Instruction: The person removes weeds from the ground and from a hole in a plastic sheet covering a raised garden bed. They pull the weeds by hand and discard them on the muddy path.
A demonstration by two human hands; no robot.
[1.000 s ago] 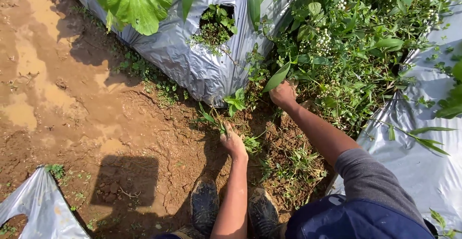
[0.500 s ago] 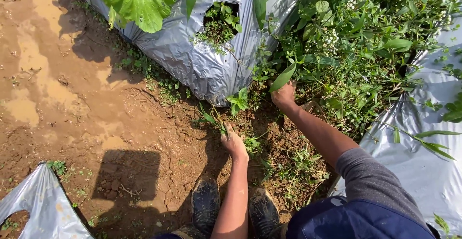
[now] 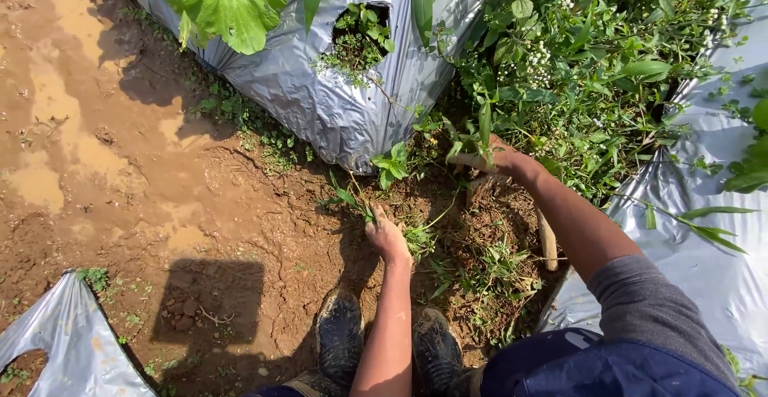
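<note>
though gripped, weed stalk [image 3: 485, 129] upright

Left hand [image 3: 386, 235] grips weeds [image 3: 416, 239]; right hand [image 3: 502, 157] clutches leafy stems [image 3: 482, 129].

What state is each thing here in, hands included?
Left hand: grip closed on a small green weed tuft, low on the soil.
Right hand: grip closed on leafy green weed stems.
Silver plastic mulch sheet: crinkled, with a hole where plants grow.
Brown muddy ground: wet, puddled.
Dark rubber boots: mud-smeared.
</note>
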